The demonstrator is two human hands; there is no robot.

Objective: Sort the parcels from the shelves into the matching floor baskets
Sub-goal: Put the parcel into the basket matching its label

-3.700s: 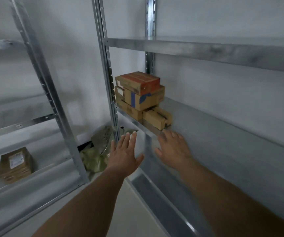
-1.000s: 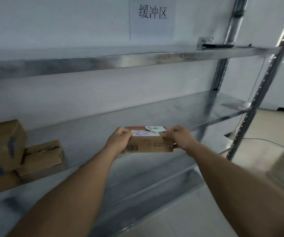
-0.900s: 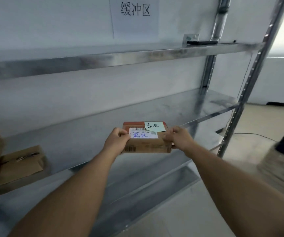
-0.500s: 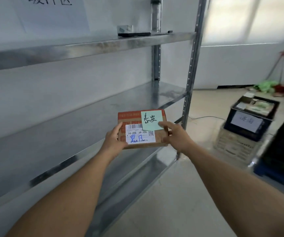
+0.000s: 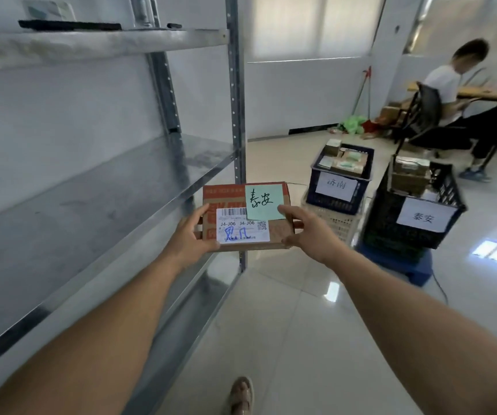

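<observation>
Evenly, left hand (image 5: pixel 192 238) and right hand (image 5: pixel 311 233) pinch the parcel (image 5: pixel 241 229) at opposite edges.

Flat brown cardboard parcel w/ red print (image 5: pixel 224 199) is held in mid-air betw. left hand (image 5: pixel 193 232) & right hand (image 5: pixel 307 232), top face to camera. On top: white barcode label (image 5: pixel 241 232) + green sticky note (image 5: pixel 263 202) reading 泰安. Beyond it, side by side, are a dark-blue plastic basket (image 5: pixel 335 206), sign 济南, & a black plastic basket (image 5: pixel 385 223), sign 泰安. Both hold small boxes (image 5: pixel 349 163).
</observation>
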